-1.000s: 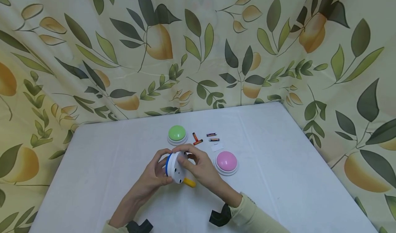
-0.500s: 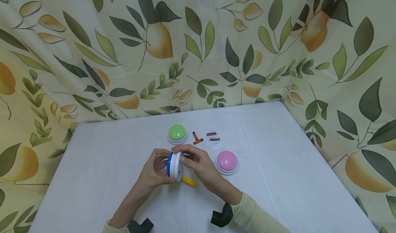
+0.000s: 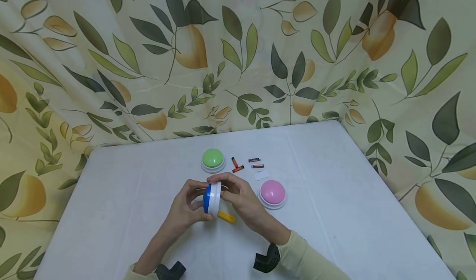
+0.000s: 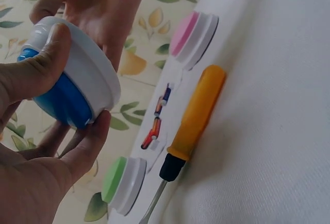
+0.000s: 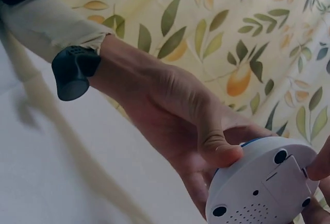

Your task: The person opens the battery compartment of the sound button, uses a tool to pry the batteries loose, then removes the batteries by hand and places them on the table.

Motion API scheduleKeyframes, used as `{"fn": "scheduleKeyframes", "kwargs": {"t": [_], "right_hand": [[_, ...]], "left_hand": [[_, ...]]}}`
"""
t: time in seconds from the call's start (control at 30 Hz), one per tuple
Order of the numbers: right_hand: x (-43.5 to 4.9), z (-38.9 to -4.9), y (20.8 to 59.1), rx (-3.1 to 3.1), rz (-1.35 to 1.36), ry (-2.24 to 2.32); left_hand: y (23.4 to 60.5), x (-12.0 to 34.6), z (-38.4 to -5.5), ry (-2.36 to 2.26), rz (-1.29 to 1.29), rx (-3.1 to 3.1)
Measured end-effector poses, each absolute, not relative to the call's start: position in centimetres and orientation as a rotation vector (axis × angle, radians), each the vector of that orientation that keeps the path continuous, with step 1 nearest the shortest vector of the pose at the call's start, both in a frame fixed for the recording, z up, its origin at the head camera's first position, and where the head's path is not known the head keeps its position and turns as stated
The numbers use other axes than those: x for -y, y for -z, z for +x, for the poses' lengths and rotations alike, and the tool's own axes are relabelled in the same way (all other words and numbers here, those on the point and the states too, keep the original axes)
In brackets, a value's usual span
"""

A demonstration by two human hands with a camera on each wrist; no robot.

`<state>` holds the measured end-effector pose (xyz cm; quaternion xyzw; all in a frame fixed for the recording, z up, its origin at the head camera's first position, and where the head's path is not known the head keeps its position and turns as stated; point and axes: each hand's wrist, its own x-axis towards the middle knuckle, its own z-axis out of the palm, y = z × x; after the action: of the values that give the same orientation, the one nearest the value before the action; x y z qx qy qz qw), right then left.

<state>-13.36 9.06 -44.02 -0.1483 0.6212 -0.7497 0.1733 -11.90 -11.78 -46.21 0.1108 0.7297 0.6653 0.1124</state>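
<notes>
A round push button (image 3: 213,199) with a blue dome and white base is held on edge above the table. My left hand (image 3: 186,205) grips its rim, thumb on one side and fingers on the other. My right hand (image 3: 241,197) holds it from the other side, fingers over the top rim. In the right wrist view, the white underside (image 5: 247,198) shows a battery cover (image 5: 287,185), black feet and speaker holes. Right-hand fingertips (image 5: 320,165) touch near the cover's edge. A screwdriver (image 4: 198,110) with a yellow handle lies on the table below; its shaft is hidden in the head view.
A green-domed button (image 3: 213,158) stands behind the hands, a pink-domed one (image 3: 272,192) to the right. Several small batteries (image 3: 238,169) lie between them, near a small white piece (image 3: 261,174). A white cloth covers the table (image 3: 353,214); a patterned curtain (image 3: 238,65) hangs behind.
The blue button has turned in my hands, so its underside has swung out of the head view and more of the blue dome shows. Both hands keep their hold.
</notes>
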Motion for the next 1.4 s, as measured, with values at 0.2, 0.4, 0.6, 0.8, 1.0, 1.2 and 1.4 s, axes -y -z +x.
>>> {"fn": "scheduleKeyframes", "kwargs": {"t": [0.2, 0.4, 0.6, 0.8, 1.0, 1.2, 1.4], "right_hand": [[-8.8, -13.4, 44.3, -1.826, -0.379, 2.136], [-8.6, -13.3, 44.4, -1.905, -0.293, 2.120], [-8.7, -13.2, 44.5, -1.884, -0.221, 2.093], [-8.5, -13.4, 44.9, -1.888, -0.199, 2.064], [-8.2, -13.4, 45.2, -1.869, -0.180, 2.058], [-8.1, -13.3, 45.3, -1.822, -0.139, 2.073], [-8.0, -13.4, 45.4, -1.761, -0.099, 2.085]], "left_hand": [[46.2, 11.8, -12.0, -1.896, 0.305, -2.230], [46.1, 12.1, -12.0, -1.820, 0.318, -2.381], [45.9, 12.4, -12.1, -1.743, 0.402, -2.552], [45.8, 12.7, -12.1, -1.660, 0.446, -2.677], [45.7, 12.9, -11.8, -1.546, 0.485, -2.802], [45.6, 13.3, -11.7, -1.518, 0.509, -2.836], [45.6, 13.8, -11.6, -1.536, 0.508, -2.823]]}}
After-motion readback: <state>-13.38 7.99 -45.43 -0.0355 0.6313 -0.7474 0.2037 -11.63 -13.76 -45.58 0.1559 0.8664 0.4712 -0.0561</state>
